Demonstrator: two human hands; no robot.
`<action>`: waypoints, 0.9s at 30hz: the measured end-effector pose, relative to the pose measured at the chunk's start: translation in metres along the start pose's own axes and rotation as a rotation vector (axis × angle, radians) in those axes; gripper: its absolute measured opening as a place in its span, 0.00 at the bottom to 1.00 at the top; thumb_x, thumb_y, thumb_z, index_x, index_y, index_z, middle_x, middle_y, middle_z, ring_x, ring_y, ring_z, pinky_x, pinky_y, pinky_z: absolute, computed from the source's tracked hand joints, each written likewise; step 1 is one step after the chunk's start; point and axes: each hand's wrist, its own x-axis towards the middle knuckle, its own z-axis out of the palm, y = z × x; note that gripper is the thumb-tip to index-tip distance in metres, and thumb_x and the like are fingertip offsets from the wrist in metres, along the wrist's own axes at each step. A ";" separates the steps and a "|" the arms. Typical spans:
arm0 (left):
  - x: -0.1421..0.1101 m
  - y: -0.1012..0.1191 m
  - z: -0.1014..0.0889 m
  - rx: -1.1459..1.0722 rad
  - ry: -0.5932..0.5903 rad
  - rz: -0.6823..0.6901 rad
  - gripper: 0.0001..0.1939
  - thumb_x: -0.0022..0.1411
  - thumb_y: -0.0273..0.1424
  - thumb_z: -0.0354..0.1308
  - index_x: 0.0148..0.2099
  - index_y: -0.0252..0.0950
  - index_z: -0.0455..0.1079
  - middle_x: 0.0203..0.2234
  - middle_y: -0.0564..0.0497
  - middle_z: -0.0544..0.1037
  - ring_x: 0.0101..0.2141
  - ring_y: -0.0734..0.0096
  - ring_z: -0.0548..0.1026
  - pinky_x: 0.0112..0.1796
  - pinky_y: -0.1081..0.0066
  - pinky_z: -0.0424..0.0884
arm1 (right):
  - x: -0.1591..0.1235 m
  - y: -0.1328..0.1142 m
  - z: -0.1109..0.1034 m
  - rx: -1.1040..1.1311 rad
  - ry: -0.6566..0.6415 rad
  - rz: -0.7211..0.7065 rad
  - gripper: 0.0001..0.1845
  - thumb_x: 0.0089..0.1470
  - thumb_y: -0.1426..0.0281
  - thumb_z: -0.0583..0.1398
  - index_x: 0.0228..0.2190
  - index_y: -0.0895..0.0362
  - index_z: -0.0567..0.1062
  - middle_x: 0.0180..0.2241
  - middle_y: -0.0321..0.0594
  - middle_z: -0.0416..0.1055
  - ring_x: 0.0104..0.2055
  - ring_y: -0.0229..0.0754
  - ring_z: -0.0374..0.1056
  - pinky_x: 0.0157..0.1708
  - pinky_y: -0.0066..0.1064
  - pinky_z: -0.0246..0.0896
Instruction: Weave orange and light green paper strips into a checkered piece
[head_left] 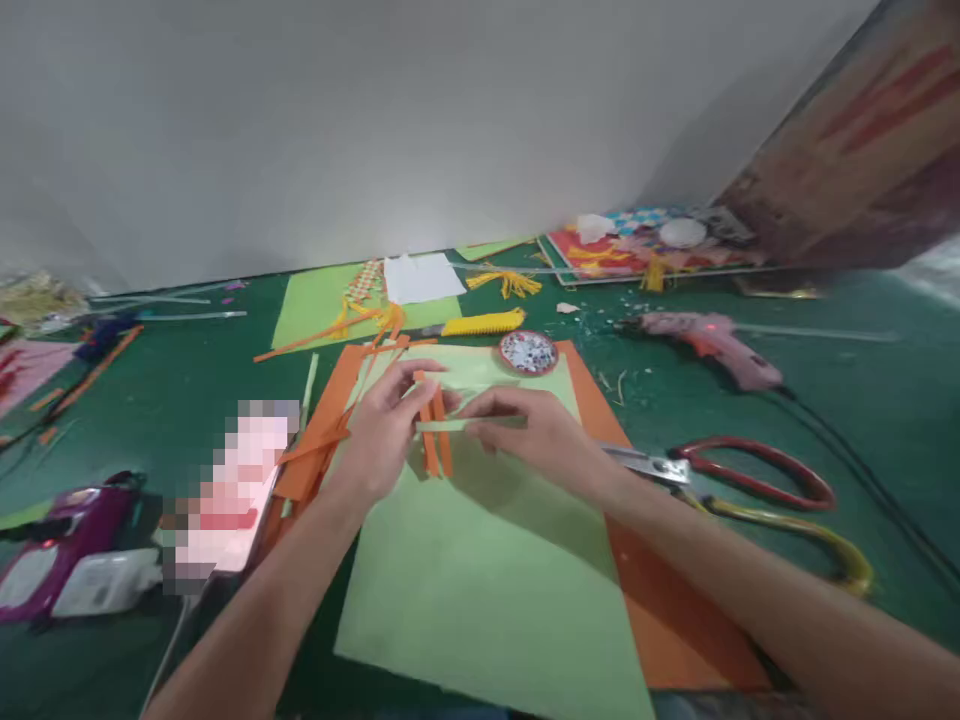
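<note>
Between the thumb and fingers of my left hand [390, 420] are orange paper strips [439, 450], their lower ends hanging down. A pale green paper strip [442, 426] lies crosswise over them, and my right hand [525, 425] pinches its right end. Both hands are above a light green paper sheet [487, 590], which lies on orange paper [675, 620]. More loose orange strips [319, 445] lie to the left of my left hand. Scissors [675, 470] with one red and one yellow handle lie partly under my right forearm.
A pink glue gun [712, 345] with a black cord lies at right. Behind the hands are a yellow-handled cutter [480, 323] and a small dish of beads [529, 352]. A phone [232, 490], partly pixelated, and a purple device [60, 550] are at left. A white wall [337, 130] stands behind the table.
</note>
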 end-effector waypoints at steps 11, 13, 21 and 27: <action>-0.001 0.001 0.000 0.003 -0.046 0.005 0.09 0.56 0.33 0.63 0.40 0.39 0.72 0.38 0.51 0.76 0.35 0.72 0.76 0.37 0.73 0.72 | -0.001 -0.004 -0.004 0.019 0.121 0.021 0.06 0.49 0.67 0.60 0.29 0.57 0.74 0.18 0.31 0.67 0.19 0.32 0.58 0.20 0.27 0.51; -0.001 0.001 0.000 0.053 -0.044 0.038 0.10 0.56 0.33 0.63 0.42 0.40 0.72 0.42 0.51 0.75 0.37 0.71 0.76 0.40 0.71 0.72 | -0.001 -0.004 -0.005 -0.001 0.152 0.015 0.07 0.49 0.67 0.60 0.29 0.58 0.74 0.18 0.31 0.67 0.19 0.32 0.58 0.20 0.28 0.50; -0.001 -0.003 -0.001 0.154 -0.080 0.095 0.11 0.58 0.33 0.61 0.44 0.41 0.72 0.48 0.52 0.72 0.37 0.71 0.76 0.46 0.65 0.73 | -0.002 -0.006 -0.006 0.009 0.188 0.010 0.09 0.48 0.64 0.61 0.29 0.58 0.74 0.18 0.32 0.67 0.18 0.32 0.57 0.20 0.28 0.51; -0.001 -0.001 0.001 0.235 -0.042 0.136 0.10 0.58 0.33 0.61 0.43 0.39 0.72 0.39 0.52 0.76 0.31 0.73 0.78 0.39 0.69 0.75 | -0.001 -0.004 -0.007 -0.080 0.204 -0.073 0.06 0.49 0.67 0.60 0.28 0.57 0.74 0.22 0.35 0.71 0.25 0.37 0.65 0.28 0.31 0.60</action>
